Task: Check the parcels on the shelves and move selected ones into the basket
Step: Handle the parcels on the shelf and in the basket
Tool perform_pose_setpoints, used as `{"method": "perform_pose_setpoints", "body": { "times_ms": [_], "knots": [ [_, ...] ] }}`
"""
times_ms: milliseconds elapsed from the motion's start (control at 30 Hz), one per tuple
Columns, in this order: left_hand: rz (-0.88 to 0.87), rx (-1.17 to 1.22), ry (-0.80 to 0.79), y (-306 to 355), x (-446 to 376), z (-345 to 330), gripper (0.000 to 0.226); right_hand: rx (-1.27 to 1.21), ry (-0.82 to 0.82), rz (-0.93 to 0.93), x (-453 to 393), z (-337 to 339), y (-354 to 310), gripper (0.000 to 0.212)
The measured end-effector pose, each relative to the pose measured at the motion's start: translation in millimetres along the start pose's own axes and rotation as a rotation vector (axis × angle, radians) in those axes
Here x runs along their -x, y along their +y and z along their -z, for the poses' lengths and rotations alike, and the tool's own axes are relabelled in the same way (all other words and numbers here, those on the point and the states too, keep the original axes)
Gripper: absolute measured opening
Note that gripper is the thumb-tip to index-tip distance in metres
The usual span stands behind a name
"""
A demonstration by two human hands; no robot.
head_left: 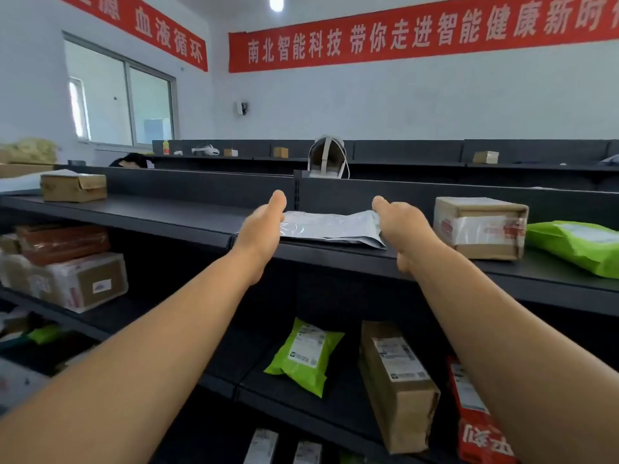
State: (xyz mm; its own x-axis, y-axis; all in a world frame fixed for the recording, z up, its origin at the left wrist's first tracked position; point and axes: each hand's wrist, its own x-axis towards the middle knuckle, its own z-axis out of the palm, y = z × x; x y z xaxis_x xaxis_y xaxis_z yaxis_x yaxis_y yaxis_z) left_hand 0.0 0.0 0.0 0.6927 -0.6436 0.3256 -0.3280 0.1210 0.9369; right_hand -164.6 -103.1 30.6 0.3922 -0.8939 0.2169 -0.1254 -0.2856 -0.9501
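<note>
A flat grey plastic mailer (331, 226) lies on the top dark shelf (167, 214), its front edge slightly over the shelf lip. My left hand (264, 231) touches the mailer's left end with fingers stretched forward. Against its right end lies my right hand (403, 227), fingers also straight. The fingertips are hidden behind the hands, so no firm grip shows. No basket is in view.
On the top shelf a taped cardboard box (480, 227) and a green mailer (576, 244) sit right of my hands, and a small box (73, 187) sits far left. Lower shelves hold a green bag (306, 356), a tall box (398, 383), a red parcel (475, 416) and stacked boxes (67, 266).
</note>
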Motion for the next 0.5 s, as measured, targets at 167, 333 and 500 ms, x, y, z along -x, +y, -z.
{"method": "perform_pose_setpoints", "body": {
  "times_ms": [167, 333, 500],
  "knots": [
    [0.012, -0.198, 0.0, -2.8, -43.8, -2.2, 0.032, 0.04, 0.006, -0.046, -43.6, -13.2, 9.6, 0.057],
    [0.099, -0.405, 0.027, -25.0, -97.7, 2.7, 0.054, 0.15, 0.062, -0.077, -77.1, -19.9, 21.0, 0.06],
    [0.141, -0.543, 0.016, -39.7, -141.8, 2.8, 0.067, 0.249, 0.105, -0.133, -100.3, -27.5, 29.6, 0.072]
  ]
}}
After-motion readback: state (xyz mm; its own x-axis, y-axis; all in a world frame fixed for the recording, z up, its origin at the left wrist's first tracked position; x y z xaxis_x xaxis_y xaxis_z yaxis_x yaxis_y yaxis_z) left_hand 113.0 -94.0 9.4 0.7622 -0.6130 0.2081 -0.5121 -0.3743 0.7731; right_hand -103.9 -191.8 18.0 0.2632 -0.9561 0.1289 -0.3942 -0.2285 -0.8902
